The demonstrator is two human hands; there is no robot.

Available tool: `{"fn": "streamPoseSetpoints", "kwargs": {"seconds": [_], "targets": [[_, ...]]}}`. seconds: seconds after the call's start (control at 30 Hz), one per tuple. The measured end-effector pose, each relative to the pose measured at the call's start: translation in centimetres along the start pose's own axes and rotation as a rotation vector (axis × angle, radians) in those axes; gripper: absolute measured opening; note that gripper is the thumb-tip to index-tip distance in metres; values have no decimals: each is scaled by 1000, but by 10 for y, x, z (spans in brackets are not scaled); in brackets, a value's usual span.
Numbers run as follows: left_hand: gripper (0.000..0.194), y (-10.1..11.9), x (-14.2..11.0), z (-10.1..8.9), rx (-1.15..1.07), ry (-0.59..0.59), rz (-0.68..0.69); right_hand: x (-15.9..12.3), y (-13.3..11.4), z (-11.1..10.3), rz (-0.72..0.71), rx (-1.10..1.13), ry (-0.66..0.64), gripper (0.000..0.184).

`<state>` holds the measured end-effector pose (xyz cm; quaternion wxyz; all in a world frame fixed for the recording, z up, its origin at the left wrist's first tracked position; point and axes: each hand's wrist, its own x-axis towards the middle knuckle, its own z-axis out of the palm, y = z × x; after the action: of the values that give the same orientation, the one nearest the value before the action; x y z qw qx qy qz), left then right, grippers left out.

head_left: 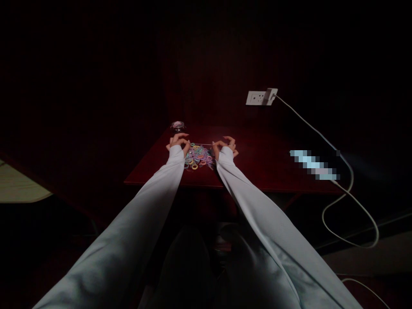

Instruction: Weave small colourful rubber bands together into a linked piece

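A thin pale strand (203, 144) runs straight between my two hands, just above the far side of a small heap. My left hand (178, 142) pinches its left end between thumb and forefinger, the other fingers curled. At the right end, my right hand (225, 146) has thumb and fingertip closed on it in the same way. Whether the strand is a cord or a stretched elastic is too fine to tell. Between my wrists lies the heap of small hair ties (200, 157) in purple, yellow, green, pink and orange, on the dark red table (257, 171).
Behind my left hand stands a small clear jar (178, 126) with something pink in it. A blurred-out phone-like object (312, 164) lies at the table's right, joined by a white cable (352, 176) to a charger in the wall socket (256, 98). A pale surface (21, 182) shows far left.
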<state>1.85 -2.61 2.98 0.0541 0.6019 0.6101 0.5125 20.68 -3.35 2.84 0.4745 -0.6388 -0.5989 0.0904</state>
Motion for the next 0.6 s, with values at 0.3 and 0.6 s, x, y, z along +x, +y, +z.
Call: {"fn": "streamPoseSetpoints", "kwargs": {"seconds": [0.3, 0.6], "targets": [[30, 3, -1, 0, -35, 58, -46, 1, -1, -5, 66, 78, 35, 30], [28, -5, 0, 2, -52, 87, -36, 6, 4, 1, 100, 95, 70, 34]]}}
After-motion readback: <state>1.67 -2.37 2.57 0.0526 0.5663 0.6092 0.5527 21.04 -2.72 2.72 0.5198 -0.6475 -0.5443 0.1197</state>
